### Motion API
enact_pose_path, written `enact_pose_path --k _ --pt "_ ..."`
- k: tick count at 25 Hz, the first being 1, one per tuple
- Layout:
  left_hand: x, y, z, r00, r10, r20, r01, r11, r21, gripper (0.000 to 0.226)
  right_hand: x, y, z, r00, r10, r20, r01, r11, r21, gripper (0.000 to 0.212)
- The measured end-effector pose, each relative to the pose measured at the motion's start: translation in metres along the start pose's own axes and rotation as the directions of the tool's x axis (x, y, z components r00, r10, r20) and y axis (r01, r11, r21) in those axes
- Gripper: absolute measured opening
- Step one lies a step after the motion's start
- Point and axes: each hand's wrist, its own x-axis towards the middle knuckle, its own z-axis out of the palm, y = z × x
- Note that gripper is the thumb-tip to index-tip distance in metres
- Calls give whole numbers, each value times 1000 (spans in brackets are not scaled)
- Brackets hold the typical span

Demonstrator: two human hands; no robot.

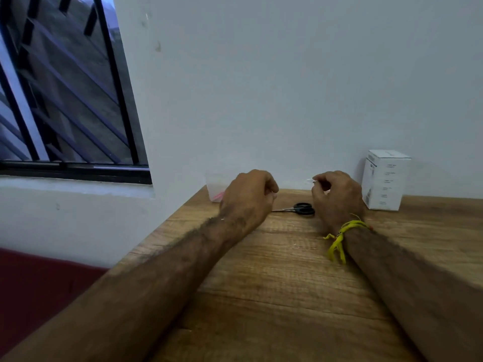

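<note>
While our right hand [337, 198] is pinching a white bit [310, 181] — our left hand [247, 197] curled, holding we cannot tell what — we are risking losing it should the pinch slacken.

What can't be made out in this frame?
Head view only:
small white thing pinched by the right hand: too small to identify.
left hand: its curled fingers hide whether it holds anything.
scissors: blade tips hidden behind the left hand.
white box: print blurred, too small to read.
clear container: pink contents blurred, partly behind the left hand.
</note>
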Motion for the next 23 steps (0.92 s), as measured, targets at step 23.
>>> enact_pose_path --k 23 --pt "45 -4 74 896 -259 360 305 949 -77 18 1 4 3 997 68 -33 -68 998 16 14"
